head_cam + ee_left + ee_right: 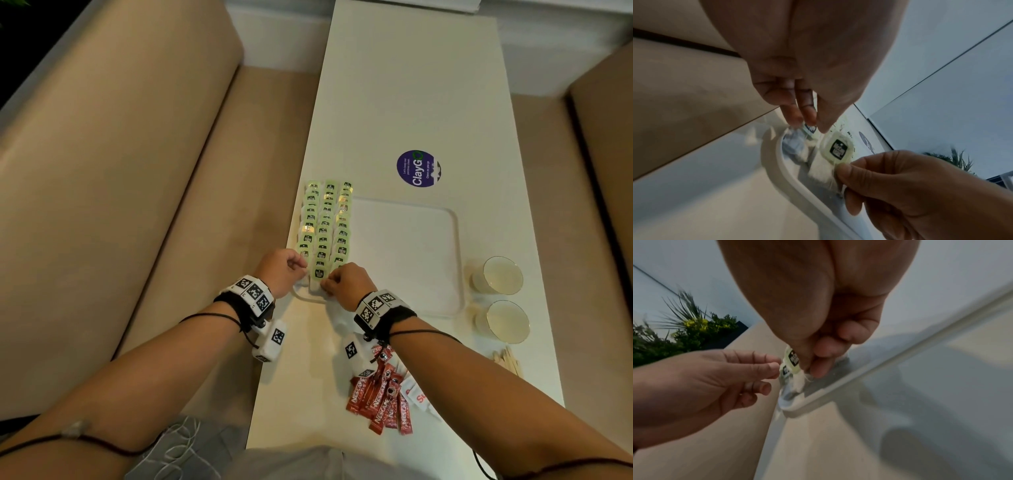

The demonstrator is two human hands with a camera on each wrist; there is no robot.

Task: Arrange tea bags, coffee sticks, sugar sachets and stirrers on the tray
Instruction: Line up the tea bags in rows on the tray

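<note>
Three rows of tea bags [325,226] with green tags lie along the left side of the white tray [428,308]. My right hand [327,282] pinches the nearest tea bag [838,147] of the middle row by its tag edge, at the tray's near left corner; the white bag [799,381] hangs below the tag. My left hand [303,267] has its fingers curled, with thumb and fingertips closed at the tag of a neighbouring tea bag [809,128] in the left row. Red coffee sticks [380,401], white sugar sachets [416,394] and wooden stirrers [508,359] lie on the table near me.
Two paper cups [496,275] [503,320] stand on the white table [394,102] just right of the tray. A purple round sticker [418,168] is on the table beyond it. Beige sofa seats [120,154] flank the narrow table, whose left edge runs close to the tea bags.
</note>
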